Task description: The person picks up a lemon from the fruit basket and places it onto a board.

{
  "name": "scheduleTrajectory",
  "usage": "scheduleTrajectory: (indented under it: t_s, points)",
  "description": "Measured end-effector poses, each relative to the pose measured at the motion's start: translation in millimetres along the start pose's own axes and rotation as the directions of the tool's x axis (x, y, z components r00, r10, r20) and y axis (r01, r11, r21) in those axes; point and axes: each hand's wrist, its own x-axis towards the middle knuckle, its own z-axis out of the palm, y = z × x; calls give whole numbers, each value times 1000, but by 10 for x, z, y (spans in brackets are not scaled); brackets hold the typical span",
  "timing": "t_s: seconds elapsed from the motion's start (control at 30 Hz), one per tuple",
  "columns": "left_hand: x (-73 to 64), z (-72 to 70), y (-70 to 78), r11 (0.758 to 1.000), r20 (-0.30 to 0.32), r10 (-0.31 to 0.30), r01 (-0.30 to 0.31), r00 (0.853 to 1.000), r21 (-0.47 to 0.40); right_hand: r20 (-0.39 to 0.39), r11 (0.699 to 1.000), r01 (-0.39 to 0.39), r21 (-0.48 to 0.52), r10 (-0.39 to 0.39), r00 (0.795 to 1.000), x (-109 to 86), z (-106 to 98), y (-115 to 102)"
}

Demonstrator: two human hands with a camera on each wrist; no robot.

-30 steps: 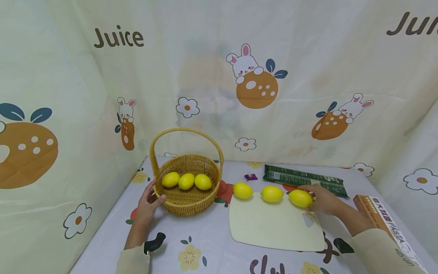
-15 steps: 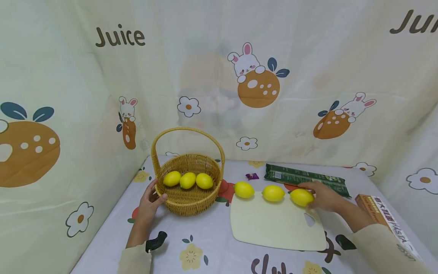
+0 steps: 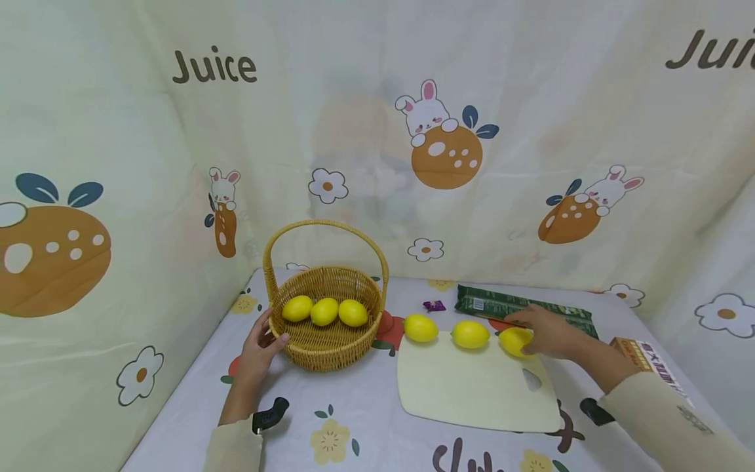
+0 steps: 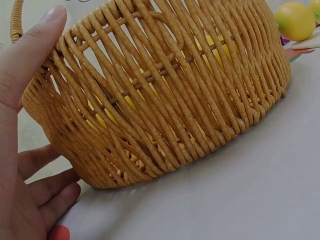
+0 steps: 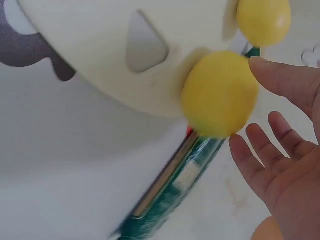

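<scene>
My left hand [image 3: 257,351] holds the near left side of a wicker basket [image 3: 327,357], thumb by the rim and fingers against the outside wall. In the left wrist view the basket [image 4: 165,95] stands on the cloth. Three lemons [image 3: 324,312] lie inside it. My right hand [image 3: 548,333] is at the rightmost lemon [image 3: 513,341] on the far edge of a cream cutting board [image 3: 472,393]. In the right wrist view its thumb and fingers are spread beside this lemon [image 5: 220,95], fingertips at its edge. Two more lemons [image 3: 470,334] [image 3: 421,328] sit along the same edge.
Behind the board lies a long green packet [image 3: 489,303], partly hidden by my right hand. A small purple wrapped sweet [image 3: 434,305] is left of it. A pasta box [image 3: 643,357] lies at the right, partly behind my sleeve. Printed curtains [image 3: 354,131] stand behind the table.
My right hand has shifted slightly left and over the rightmost lemon, covering more of it. The lemons and board stay in place, and my left hand remains on the basket.
</scene>
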Motion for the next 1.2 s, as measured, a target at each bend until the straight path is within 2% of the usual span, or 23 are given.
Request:
scheduleTrajectory:
  t_s: [0.2, 0.43, 0.6, 0.77, 0.97, 1.2]
  points:
    - [-12, -7, 35, 1000, 9, -9, 9, 1000, -3, 20, 995, 72, -62, -71, 997, 54, -35, -326]
    - [-29, -19, 64, 1000, 32, -17, 17, 999, -19, 53, 986, 165, -21, -164, 985, 198, 40, -668]
    - [-20, -16, 63, 1000, 29, -21, 21, 999, -5, 75, 971, 239, -11, -238, 968, 289, 110, -899]
    - [-14, -8, 59, 1000, 17, -14, 14, 1000, 9, 112, 964, 266, -26, -262, 959, 363, 125, -1152]
    - [-14, -13, 46, 1000, 20, -11, 11, 1000, 4, 122, 949, 311, -59, -302, 945, 467, 165, -1372]
    - [6, -15, 28, 1000, 15, -15, 15, 1000, 13, 115, 930, 367, -31, -362, 925, 560, 198, -1652]
